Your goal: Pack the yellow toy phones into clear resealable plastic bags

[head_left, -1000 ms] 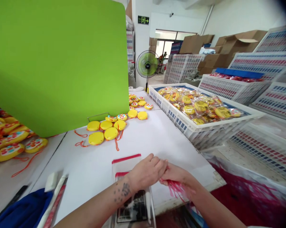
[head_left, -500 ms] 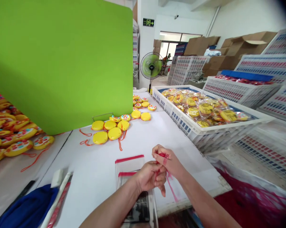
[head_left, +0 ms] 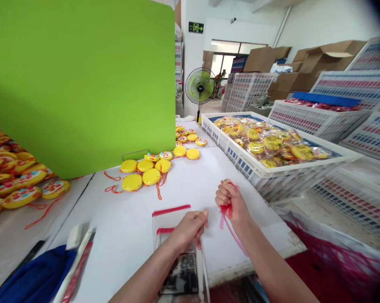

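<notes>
Right hand (head_left: 232, 202): right of lower centre, raised above the bench (head_left: 114, 227), fingers curled into a tight fist around pink strips.
Pink strips (head_left: 227, 210): bunched in that fist; loose ends hang out below it, one long end trailing down beside the forearm.
Left hand (head_left: 190, 227): lower centre, over the bags, fingers bent in with the thumb close to them; whether anything thin is pinched there I cannot tell. A gap separates it from the fist.
Bags (head_left: 167, 219): clear with red top edges, overlapping on the bench at lower centre, partly under the left hand and forearm.
Toys (head_left: 132, 182): a yellow cluster left of centre, orange cords loose, well apart from both hands.
Crate (head_left: 256, 170): right of the frame, white, filled with wrapped yellow toys.
Handling the strips: a firm grip near the bunch should serve best, drawing ends out singly. The long tail looks the likeliest to snag, so better clear of the forearm and bench edge.
</notes>
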Action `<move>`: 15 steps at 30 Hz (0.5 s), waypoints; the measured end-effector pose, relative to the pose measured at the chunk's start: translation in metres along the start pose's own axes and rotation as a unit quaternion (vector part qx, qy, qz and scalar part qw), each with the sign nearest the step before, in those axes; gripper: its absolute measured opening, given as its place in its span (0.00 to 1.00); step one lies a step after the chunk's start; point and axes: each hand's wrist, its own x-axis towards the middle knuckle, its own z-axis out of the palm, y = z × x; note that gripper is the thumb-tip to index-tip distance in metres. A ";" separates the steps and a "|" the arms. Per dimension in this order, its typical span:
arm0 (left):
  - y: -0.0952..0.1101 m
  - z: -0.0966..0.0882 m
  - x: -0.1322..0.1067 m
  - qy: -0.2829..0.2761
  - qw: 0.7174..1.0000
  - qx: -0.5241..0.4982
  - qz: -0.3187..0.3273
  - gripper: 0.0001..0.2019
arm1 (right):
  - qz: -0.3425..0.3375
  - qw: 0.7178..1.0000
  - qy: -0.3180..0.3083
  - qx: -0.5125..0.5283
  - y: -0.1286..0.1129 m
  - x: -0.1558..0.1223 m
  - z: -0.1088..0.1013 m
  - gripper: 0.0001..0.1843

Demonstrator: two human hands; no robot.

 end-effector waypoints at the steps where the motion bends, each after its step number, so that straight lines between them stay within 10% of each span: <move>1: -0.001 0.004 0.000 0.009 1.000 0.015 0.002 0.27 | -0.007 1.000 0.004 0.000 0.002 -0.001 0.001 0.25; 8: -0.025 0.035 0.011 0.009 1.000 -0.019 0.003 0.25 | -0.046 0.999 0.013 -0.003 0.014 -0.003 0.009 0.21; 15: -0.011 0.010 0.009 0.104 0.992 -0.030 0.062 0.22 | -0.027 0.996 0.064 -0.056 0.022 -0.002 -0.010 0.15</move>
